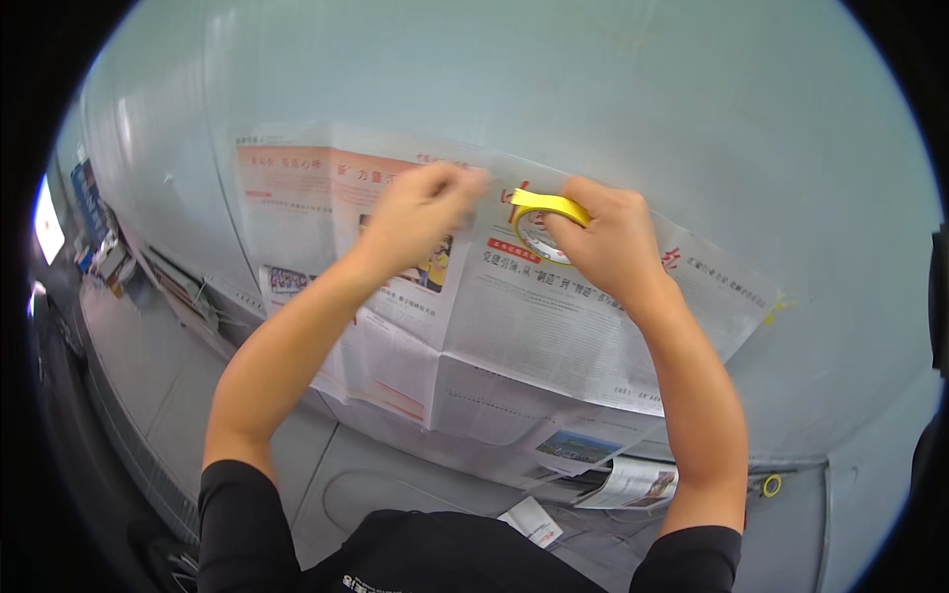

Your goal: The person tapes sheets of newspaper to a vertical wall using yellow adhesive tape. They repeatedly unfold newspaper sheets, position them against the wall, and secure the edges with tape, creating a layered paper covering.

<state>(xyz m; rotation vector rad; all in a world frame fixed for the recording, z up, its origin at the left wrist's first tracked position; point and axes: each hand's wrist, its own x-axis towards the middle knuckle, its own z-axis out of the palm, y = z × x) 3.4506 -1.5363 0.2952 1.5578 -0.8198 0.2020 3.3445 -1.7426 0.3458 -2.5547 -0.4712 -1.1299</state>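
An open newspaper sheet [519,326] with printed text and photos hangs against a pale grey-green wall panel [578,89]. My right hand [615,237] grips a roll of yellow tape [549,204] in front of its upper part, the roll's loose end pointing left. To the left, my left hand [426,211] is raised before the sheet with curled fingers. Motion blurs it, so I cannot tell whether anything is between the fingertips. A scrap of yellow tape [775,307] sticks at the sheet's right corner. Creases cross the paper, and its lower part hangs loosely.
Below lies a grey floor [304,459] with a thin looped cable or tube. Another printed paper [634,482] and a small white packet [532,521] are low down near my body. A second yellow tape roll [772,485] is at lower right. Assorted items [107,259] lie at far left.
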